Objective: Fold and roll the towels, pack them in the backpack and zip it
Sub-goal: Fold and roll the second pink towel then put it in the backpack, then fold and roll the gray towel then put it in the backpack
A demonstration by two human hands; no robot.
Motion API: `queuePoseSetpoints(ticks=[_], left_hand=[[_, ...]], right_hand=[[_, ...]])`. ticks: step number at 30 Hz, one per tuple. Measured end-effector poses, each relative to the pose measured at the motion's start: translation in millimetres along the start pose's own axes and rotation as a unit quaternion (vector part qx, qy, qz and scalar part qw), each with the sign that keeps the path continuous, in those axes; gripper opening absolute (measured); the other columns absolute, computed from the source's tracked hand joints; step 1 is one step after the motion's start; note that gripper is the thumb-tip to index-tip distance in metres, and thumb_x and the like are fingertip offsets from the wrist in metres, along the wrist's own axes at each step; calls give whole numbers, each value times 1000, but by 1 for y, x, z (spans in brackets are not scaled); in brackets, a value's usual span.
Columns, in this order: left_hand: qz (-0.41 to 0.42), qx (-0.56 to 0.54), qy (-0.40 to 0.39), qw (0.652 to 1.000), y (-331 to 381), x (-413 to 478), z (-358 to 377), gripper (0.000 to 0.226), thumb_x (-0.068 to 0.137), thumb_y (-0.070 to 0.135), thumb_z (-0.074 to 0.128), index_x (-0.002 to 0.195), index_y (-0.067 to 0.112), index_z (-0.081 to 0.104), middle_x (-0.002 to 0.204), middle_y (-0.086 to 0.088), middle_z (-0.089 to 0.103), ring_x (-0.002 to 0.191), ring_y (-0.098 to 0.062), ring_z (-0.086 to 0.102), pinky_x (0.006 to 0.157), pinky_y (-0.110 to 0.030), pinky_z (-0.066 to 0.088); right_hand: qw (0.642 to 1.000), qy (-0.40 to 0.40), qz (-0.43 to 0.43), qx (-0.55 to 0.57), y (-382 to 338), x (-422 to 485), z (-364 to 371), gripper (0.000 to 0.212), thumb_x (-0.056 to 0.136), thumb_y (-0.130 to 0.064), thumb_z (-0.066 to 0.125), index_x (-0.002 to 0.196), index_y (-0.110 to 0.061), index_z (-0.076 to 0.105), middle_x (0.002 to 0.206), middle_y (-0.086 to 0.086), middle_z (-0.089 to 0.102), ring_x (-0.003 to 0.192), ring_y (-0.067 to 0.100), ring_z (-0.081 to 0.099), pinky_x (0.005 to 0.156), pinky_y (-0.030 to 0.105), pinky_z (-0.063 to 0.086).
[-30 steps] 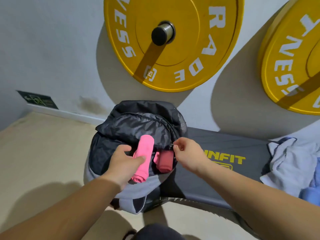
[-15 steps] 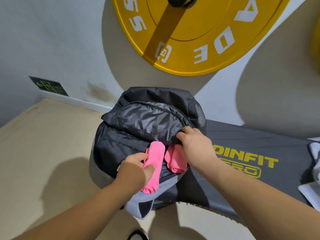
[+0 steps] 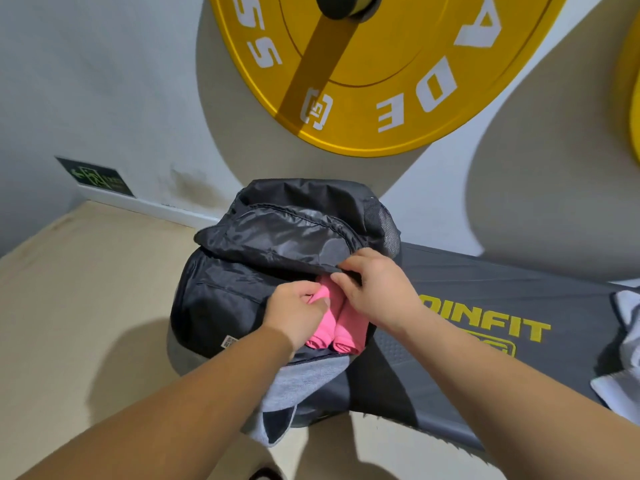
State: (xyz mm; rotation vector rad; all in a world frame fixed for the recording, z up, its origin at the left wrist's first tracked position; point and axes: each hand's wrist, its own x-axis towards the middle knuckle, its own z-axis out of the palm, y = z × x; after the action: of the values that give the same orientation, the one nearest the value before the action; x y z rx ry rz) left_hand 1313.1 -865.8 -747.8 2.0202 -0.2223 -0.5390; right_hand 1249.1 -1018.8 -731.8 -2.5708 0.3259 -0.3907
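Inside the backpack (image 3: 221,306), the brighter pink towel (image 3: 321,332) sits deeper now.

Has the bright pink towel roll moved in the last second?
Yes. The bright pink towel roll went down into the backpack, beside the darker roll; the left hand holds it.

The bench (image 3: 450,282) reads "INFIT"; the yellow weight plate (image 3: 398,46) shows "SS" and "DE".
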Motion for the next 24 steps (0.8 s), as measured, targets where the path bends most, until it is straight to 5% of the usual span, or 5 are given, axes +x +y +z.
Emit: queuePoseSetpoints(ticks=[9, 12, 15, 20, 24], left_hand=[[-3, 48, 29, 998, -2, -28, -17, 32, 84, 25, 80, 113, 16, 70, 105, 2, 70, 101, -15, 67, 99, -34, 53], [-1, 43, 21, 999, 20, -42, -27, 21, 83, 20, 78, 90, 2, 70, 80, -6, 68, 75, -22, 65, 76, -33, 58], [-19, 4, -38, 999, 58, -66, -23, 27, 83, 15, 77, 92, -8, 68, 67, -13, 56, 59, -20, 50, 51, -27, 44], [-10, -21, -107, 994, 131, -109, 30, 7, 87, 14, 71, 88, 8, 73, 67, -7, 63, 51, -17, 47, 42, -20, 34], [17, -16, -169, 985, 168, -143, 95, 13, 86, 10, 60, 87, 8, 73, 67, -2, 66, 53, -13, 51, 44, -22, 39]], right_hand=[[994, -47, -51, -87, -6, -18, -22, 27, 96, -31, 59, 118, -19, 70, 121, 0, 61, 119, 25, 54, 85, 44, 56], [990, -61, -37, -118, -16, -28, -46, 23, 94, -31, 57, 111, -20, 69, 114, 1, 58, 114, 27, 55, 80, 44, 56], [984, -66, -20, -164, -28, -45, -84, 22, 95, -35, 53, 103, -20, 67, 107, 1, 59, 110, 27, 57, 74, 36, 51], [972, -119, 42, -198, -21, -86, -148, 27, 94, -39, 55, 111, -23, 68, 109, 2, 64, 108, 27, 60, 78, 35, 50], [941, -212, 99, -246, 28, -123, -188, 30, 90, -31, 58, 118, -25, 67, 108, 3, 67, 102, 29, 64, 77, 35, 54]])
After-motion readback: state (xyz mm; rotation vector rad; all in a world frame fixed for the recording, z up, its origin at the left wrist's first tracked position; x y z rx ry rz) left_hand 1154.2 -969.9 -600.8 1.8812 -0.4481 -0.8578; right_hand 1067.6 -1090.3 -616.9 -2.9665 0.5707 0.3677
